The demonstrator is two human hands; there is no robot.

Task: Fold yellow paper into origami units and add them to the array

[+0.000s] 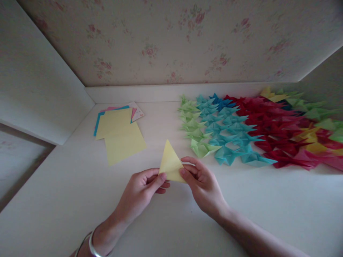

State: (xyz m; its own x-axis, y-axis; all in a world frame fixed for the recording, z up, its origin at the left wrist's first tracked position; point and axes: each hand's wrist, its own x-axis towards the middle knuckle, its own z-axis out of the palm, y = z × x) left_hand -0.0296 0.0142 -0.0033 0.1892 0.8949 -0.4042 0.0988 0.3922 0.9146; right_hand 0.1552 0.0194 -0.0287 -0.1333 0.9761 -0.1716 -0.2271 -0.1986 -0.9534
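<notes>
A yellow sheet of origami paper (171,162), folded into a triangle, is held up between my two hands with one corner pointing away from me. My left hand (146,185) pinches its lower left corner, the thumb lying on top. On the opposite side, my right hand (200,184) grips the lower right edge between thumb and fingers. The fingers behind the paper are partly hidden. Flat yellow sheets (124,141) lie to the left, beyond my left hand.
Folded paper cranes in rows cover the right of the white table (171,228): light green cranes (194,125), turquoise cranes (227,130) and red cranes (278,132). Blue paper (95,128) and a white packet (137,112) show under the yellow sheets. A wallpapered wall (171,43) stands behind.
</notes>
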